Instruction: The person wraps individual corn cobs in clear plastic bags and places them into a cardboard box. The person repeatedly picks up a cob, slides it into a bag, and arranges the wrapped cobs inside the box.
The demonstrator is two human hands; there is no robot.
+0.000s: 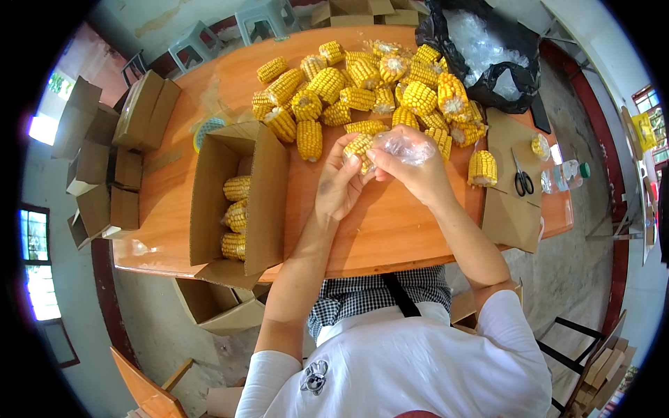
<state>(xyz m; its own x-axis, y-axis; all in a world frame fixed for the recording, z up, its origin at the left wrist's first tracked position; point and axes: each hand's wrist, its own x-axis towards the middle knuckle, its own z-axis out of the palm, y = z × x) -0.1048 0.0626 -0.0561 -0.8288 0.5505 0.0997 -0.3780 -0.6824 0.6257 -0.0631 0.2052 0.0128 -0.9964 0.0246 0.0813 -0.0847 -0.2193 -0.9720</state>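
Observation:
My left hand (338,183) grips a short piece of corn cob (359,146) with yellow kernels, held above the wooden table. Clear plastic film (406,147) is bunched up in my right hand (413,170), whose thumb and fingers meet the cob's right side. Just beyond both hands spreads a heap of cut corn cobs (325,86). To the left stands an open cardboard box (269,201) with several cob pieces (234,217) inside; their wrapping is partly visible.
A black plastic bag (515,99) of clear film lies at the back right. Scissors (521,175), a loose cob piece (482,168), a wrapped piece (540,147) and a plastic bottle (564,176) sit at right. Tape (210,129) and stacked cartons (138,112) are at left.

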